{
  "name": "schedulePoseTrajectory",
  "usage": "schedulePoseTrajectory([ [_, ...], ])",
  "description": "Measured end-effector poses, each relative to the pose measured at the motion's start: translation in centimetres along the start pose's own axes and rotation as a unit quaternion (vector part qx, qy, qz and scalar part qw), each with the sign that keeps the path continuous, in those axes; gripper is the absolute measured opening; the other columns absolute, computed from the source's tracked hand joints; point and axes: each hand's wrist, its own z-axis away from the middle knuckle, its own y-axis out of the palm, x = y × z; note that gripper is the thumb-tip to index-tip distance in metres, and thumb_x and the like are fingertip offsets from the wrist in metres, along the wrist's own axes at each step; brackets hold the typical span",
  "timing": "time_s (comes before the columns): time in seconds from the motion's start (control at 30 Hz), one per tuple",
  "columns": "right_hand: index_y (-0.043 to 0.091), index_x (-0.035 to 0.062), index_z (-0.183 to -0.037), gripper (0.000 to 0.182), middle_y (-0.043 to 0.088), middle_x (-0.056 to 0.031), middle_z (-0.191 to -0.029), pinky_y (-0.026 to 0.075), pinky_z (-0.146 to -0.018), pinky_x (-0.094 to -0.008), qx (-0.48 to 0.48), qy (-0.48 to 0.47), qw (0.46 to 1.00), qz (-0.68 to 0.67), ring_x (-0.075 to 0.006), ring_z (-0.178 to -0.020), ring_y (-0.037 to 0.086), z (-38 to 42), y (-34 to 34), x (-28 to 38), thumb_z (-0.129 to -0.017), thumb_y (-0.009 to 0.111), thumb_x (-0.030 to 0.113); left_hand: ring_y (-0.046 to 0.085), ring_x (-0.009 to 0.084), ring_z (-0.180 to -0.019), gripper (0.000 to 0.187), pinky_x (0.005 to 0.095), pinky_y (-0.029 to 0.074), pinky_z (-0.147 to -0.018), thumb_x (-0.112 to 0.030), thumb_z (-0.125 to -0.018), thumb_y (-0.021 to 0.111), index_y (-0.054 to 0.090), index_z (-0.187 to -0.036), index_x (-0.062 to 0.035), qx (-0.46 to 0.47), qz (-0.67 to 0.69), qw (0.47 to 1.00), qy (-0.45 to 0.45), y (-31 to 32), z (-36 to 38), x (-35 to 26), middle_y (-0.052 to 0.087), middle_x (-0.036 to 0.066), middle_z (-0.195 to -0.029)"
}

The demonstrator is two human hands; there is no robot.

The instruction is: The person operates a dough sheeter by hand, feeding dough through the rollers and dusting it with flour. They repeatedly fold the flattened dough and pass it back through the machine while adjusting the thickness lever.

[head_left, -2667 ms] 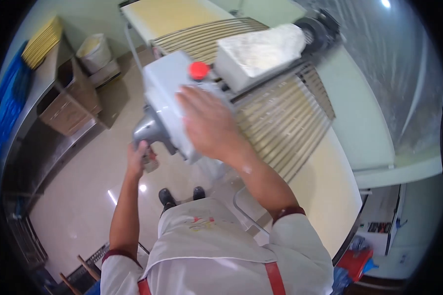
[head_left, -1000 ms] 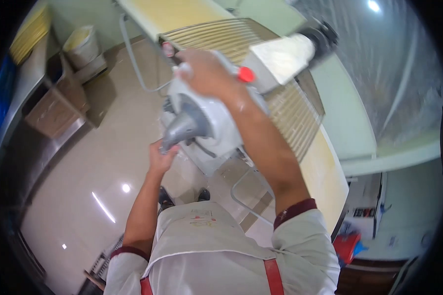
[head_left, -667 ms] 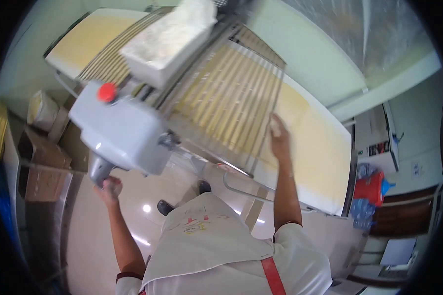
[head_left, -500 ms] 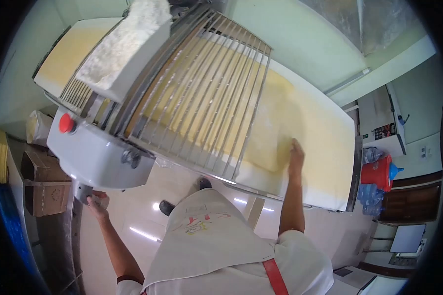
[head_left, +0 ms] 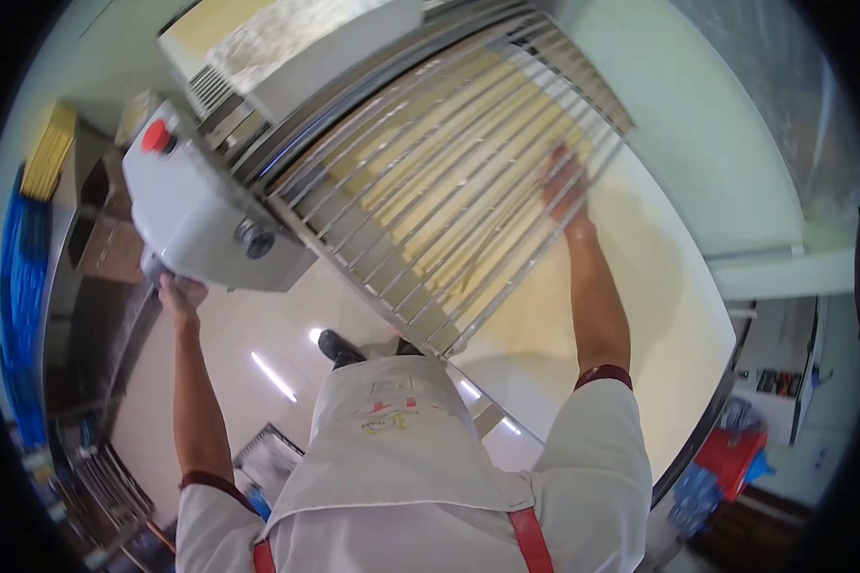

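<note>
My left hand (head_left: 182, 298) is wrapped around the lever handle (head_left: 153, 267) below the grey side housing of a dough sheeter (head_left: 196, 210). My right hand (head_left: 566, 186) reaches under the wire guard (head_left: 516, 277), partly hidden by its bars and a little blurred. Its fingers look stretched out over a thin yellow sheet of dough (head_left: 487, 181). The dough lies on the pale belt (head_left: 678, 286) and shows between the bars, its near edge hard to make out.
A flour-filled trough (head_left: 334, 43) tops the machine, and a red stop button (head_left: 156, 136) sits on the housing. At left are a cardboard box (head_left: 115, 246) and blue plastic (head_left: 24, 286). A red container (head_left: 731, 458) and water bottles (head_left: 696, 497) stand at right.
The dough has shifted toward the rollers, now mostly under the guard. My right hand has moved from the open belt to beneath the bars. The view has turned; my left hand stays on the lever.
</note>
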Motion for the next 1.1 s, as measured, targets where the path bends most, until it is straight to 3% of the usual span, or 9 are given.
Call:
schedulePoseTrajectory([
  [0.1, 0.039, 0.0029, -0.136, 0.048, 0.046, -0.0143, -0.135, 0.037, -0.1, -0.0462, -0.084, -0.203, 0.969, 0.117, -0.0265, -0.119, 0.048, 0.7, -3.6, 4.9, -0.091, 0.04, 0.019, 0.061, 0.016, -0.083, 0.05, 0.0308, 0.049, -0.074, -0.046, -0.095, 0.045, 0.058, -0.106, 0.0006, -0.021, 0.0, 1.0, 0.013, -1.4, -1.2, 2.0, 0.063, 0.007, -0.094],
  [0.17, 0.042, 0.013, -0.134, 0.047, 0.044, -0.0072, -0.137, 0.022, -0.111, -0.0436, 0.205, -0.261, 0.875, -0.353, -0.0224, -0.129, 0.038, 2.9, -12.6, 9.3, -0.089, 0.045, 0.027, 0.061, 0.017, -0.087, 0.051, 0.0315, 0.049, -0.078, -0.047, -0.093, 0.046, 0.056, -0.107, 0.0008, 0.004, 0.005, 1.0, 0.016, -0.2, 0.2, 0.3, 0.062, 0.007, -0.096],
  [0.23, 0.049, 0.0141, -0.125, 0.043, 0.049, -0.007, -0.129, 0.026, -0.107, -0.0462, 0.063, -0.319, 0.858, -0.399, -0.0261, -0.125, 0.041, 7.2, -16.2, 8.8, -0.083, 0.052, 0.024, 0.062, 0.0174, -0.084, 0.05, 0.0317, 0.049, -0.075, -0.048, -0.093, 0.047, 0.056, -0.105, -0.0001, 0.013, 0.011, 1.0, 0.001, -0.4, 0.8, 0.3, 0.062, 0.008, -0.093],
  [0.33, 0.049, 0.0043, -0.126, 0.043, 0.045, -0.0178, -0.133, 0.025, -0.107, -0.0514, 0.13, -0.053, 0.82, -0.556, -0.0373, -0.128, 0.036, 10.0, -12.4, 4.0, -0.085, 0.053, 0.016, 0.062, 0.018, -0.079, 0.05, 0.0316, 0.05, -0.069, -0.05, -0.091, 0.049, 0.056, -0.104, -0.0022, 0.06, 0.019, 0.998, -0.003, -0.6, 0.5, 0.4, 0.062, 0.009, -0.092],
  [0.43, 0.044, -0.0016, -0.128, 0.043, 0.046, -0.0223, -0.13, 0.029, -0.106, -0.0464, 0.072, 0.216, 0.92, -0.318, -0.0403, -0.123, 0.04, 9.9, -15.4, 0.2, -0.086, 0.052, 0.004, 0.063, 0.021, -0.062, 0.054, 0.034, 0.052, -0.057, -0.056, -0.082, 0.06, 0.054, -0.094, -0.003, 0.024, 0.051, 0.998, -0.033, -0.3, 0.0, 0.9, 0.06, 0.009, -0.072],
  [0.53, 0.044, -0.0014, -0.129, 0.044, 0.046, -0.0207, -0.13, 0.029, -0.107, -0.0429, -0.069, 0.248, 0.883, -0.393, -0.0362, -0.124, 0.041, 5.8, -20.2, 5.2, -0.086, 0.052, 0.004, 0.063, 0.0227, -0.059, 0.058, 0.0341, 0.052, -0.053, -0.056, -0.079, 0.063, 0.054, -0.092, -0.0008, 0.04, 0.03, 0.999, -0.017, 0.2, 0.5, -0.3, 0.059, 0.009, -0.069],
  [0.73, 0.044, -0.0031, -0.13, 0.048, 0.047, -0.0189, -0.131, 0.029, -0.105, -0.0358, -0.03, 0.119, 0.556, -0.822, -0.0267, -0.124, 0.042, -7.1, -33.7, 26.9, -0.094, 0.048, 0.028, 0.062, 0.0204, -0.055, 0.056, 0.0313, 0.049, -0.05, -0.053, -0.08, 0.065, 0.058, -0.08, 0.0018, 0.066, 0.032, 0.997, 0.016, 0.4, 0.5, -0.9, 0.059, 0.009, -0.063],
  [0.9, 0.054, -0.0051, -0.115, 0.05, 0.06, -0.0125, -0.107, 0.041, -0.091, -0.034, -0.013, 0.364, 0.455, -0.813, -0.0209, -0.101, 0.055, -9.5, -33.6, 30.9, -0.098, 0.038, 0.039, 0.057, 0.0109, -0.066, 0.044, 0.0267, 0.046, -0.06, -0.045, -0.08, 0.068, 0.063, -0.086, -0.0017, 0.194, 0.031, 0.98, -0.003, -1.0, -0.6, -1.5, 0.062, 0.004, -0.071],
  [1.1, 0.054, -0.0027, -0.114, 0.05, 0.06, -0.0108, -0.11, 0.044, -0.09, -0.0352, -0.084, 0.358, 0.349, -0.862, -0.0202, -0.1, 0.057, -10.6, -34.8, 31.6, -0.098, 0.037, 0.042, 0.056, 0.0101, -0.068, 0.033, 0.0276, 0.046, -0.063, -0.032, -0.078, 0.073, 0.067, -0.088, -0.0012, 0.276, 0.092, 0.956, -0.045, -1.7, -1.1, -1.6, 0.063, 0.002, -0.073],
])
